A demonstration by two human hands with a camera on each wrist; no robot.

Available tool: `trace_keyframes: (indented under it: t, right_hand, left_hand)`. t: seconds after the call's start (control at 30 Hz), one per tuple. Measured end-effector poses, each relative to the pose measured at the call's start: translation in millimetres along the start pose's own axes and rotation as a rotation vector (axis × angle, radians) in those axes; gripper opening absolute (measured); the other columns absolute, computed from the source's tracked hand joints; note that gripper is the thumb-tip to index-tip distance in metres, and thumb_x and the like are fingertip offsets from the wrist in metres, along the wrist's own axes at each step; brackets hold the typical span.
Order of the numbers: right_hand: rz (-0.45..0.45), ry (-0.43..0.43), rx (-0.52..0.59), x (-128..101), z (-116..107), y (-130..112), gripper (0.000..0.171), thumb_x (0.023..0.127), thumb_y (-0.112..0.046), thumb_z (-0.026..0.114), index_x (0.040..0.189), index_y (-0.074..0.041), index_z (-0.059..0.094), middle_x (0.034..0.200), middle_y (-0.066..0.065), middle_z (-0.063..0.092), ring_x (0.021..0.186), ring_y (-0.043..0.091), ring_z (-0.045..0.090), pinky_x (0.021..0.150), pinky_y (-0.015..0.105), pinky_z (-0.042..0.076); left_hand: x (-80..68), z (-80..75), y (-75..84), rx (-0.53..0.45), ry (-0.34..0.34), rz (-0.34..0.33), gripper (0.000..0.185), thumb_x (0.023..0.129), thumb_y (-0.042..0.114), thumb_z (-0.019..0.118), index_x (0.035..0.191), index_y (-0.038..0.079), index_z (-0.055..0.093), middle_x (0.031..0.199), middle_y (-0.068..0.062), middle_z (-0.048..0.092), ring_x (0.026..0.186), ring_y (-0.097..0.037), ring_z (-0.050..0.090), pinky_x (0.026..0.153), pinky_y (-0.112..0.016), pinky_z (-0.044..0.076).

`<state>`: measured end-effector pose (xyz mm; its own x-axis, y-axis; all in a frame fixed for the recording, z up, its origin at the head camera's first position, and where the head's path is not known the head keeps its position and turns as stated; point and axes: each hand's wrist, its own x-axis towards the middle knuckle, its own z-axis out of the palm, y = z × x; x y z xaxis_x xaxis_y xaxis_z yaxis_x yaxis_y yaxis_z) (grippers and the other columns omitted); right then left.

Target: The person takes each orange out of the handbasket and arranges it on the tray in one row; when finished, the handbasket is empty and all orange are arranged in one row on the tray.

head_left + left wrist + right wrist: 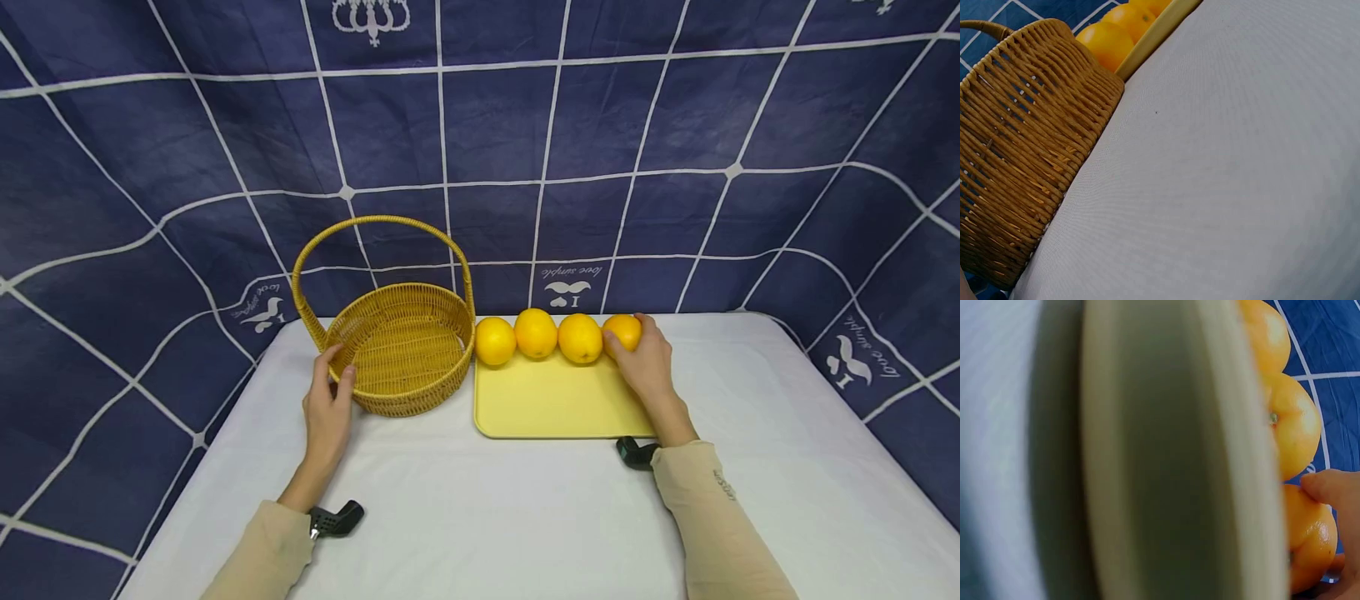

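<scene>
My left hand holds the front left rim of a round wicker basket, whose tall handle arches over it. No fruit lies inside the basket. On the right, my right hand grips the rightmost orange, with the thumb on its near side and fingers round the far right. Three more oranges sit in a row to its left: one orange beside the gripped one, a middle orange, and an orange close by the basket. In the right wrist view my thumb presses the gripped orange.
The oranges lie along the back of a yellow tray, right beside the basket. A white cloth covers the table. Dark blue fabric with white lines hangs behind and at both sides. A black wrist camera sits at each wrist.
</scene>
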<state>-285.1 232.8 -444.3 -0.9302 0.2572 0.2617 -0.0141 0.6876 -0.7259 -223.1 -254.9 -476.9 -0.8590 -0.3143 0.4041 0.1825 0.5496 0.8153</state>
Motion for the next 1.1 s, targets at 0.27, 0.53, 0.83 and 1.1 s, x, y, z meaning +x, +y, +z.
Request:
trace_keyframes:
  t: [0.27,0.53,0.83,1.1]
  right_hand:
    - [0.002,0.015,0.028,3.8,-0.2,-1.1,0.072,0.104,-0.044,0.059,0.153,0.004,0.042,0.145,0.033,0.054,0.131,0.052,0.05,0.115,0.06,0.04]
    - [0.029,0.009,0.024,7.2,-2.5,1.8,0.073,0.106,-0.049,0.054,0.155,0.004,0.041,0.15,0.032,0.051,0.136,0.051,0.049,0.118,0.059,0.039]
    - [0.021,0.027,0.029,2.0,-3.4,5.1,0.072,0.108,-0.049,0.049,0.154,0.005,0.041,0.15,0.033,0.051,0.136,0.051,0.049,0.119,0.059,0.037]
    - [-0.025,0.048,0.027,1.7,-11.0,-12.0,0.076,0.108,-0.054,0.047,0.156,0.004,0.04,0.159,0.03,0.043,0.147,0.049,0.04,0.126,0.059,0.026]
  left_hand:
    - [0.4,0.5,0.8,-0.006,0.004,0.003,0.046,0.112,0.035,0.049,0.156,0.023,0.047,0.161,-0.005,0.05,0.136,-0.03,0.056,0.095,-0.021,0.041]
    - [2.7,3.3,2.8,-0.008,0.001,0.003,0.046,0.112,0.034,0.049,0.156,0.021,0.046,0.161,-0.005,0.05,0.134,-0.028,0.056,0.095,-0.02,0.041]
    - [0.1,2.7,-0.3,0.0,-0.012,-0.006,0.046,0.112,0.035,0.049,0.156,0.023,0.046,0.162,-0.004,0.05,0.135,-0.027,0.055,0.098,-0.026,0.042]
    - [0.3,-3.2,5.2,0.029,0.154,0.112,0.044,0.108,0.025,0.059,0.149,0.012,0.056,0.155,-0.011,0.055,0.14,-0.031,0.051,0.109,-0.049,0.044]
